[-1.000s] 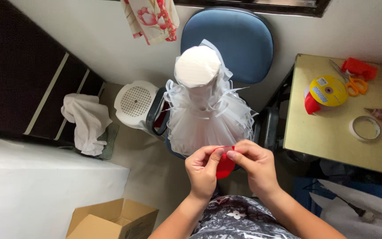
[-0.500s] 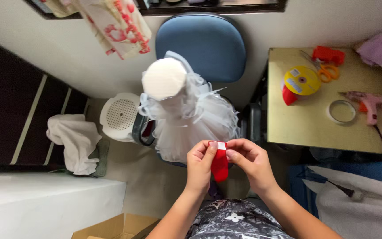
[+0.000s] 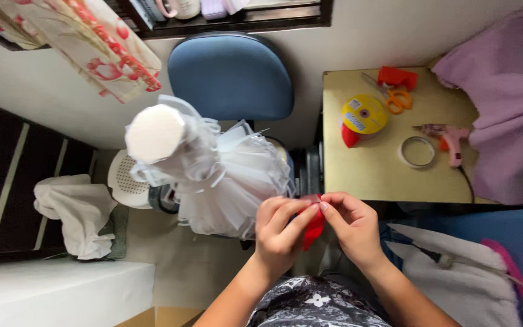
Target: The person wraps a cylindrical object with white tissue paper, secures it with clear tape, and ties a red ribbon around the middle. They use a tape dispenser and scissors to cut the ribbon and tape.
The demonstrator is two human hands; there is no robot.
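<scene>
Just above my lap, my left hand (image 3: 281, 235) and right hand (image 3: 351, 229) meet fingertip to fingertip, both closed in a pinch on a small folded piece of red ribbon (image 3: 313, 229). Compared with a second ago, the ribbon hangs longer and narrower between my thumbs rather than bunched into a round wad, so I judge the fold is being drawn out and shaped. My hands have kept their place in front of me while my view has drifted, bringing the table further into sight.

How the ribbon is folded I cannot tell: my fingers cover its upper end and only the lower strip shows.

Just beyond my knuckles stands the white tulle dress on a small white-topped form (image 3: 213, 169), its skirt hiding whatever stand carries it. Behind it is the blue padded office chair (image 3: 231, 75), its seat hidden.

To the right lies the pale yellow table (image 3: 370, 175), with a yellow spool of red ribbon (image 3: 363, 116), orange-handled scissors (image 3: 394, 97), a clear tape ring (image 3: 417, 151) and a pink glue gun (image 3: 449, 138), whose cord runs off the edge.
</scene>
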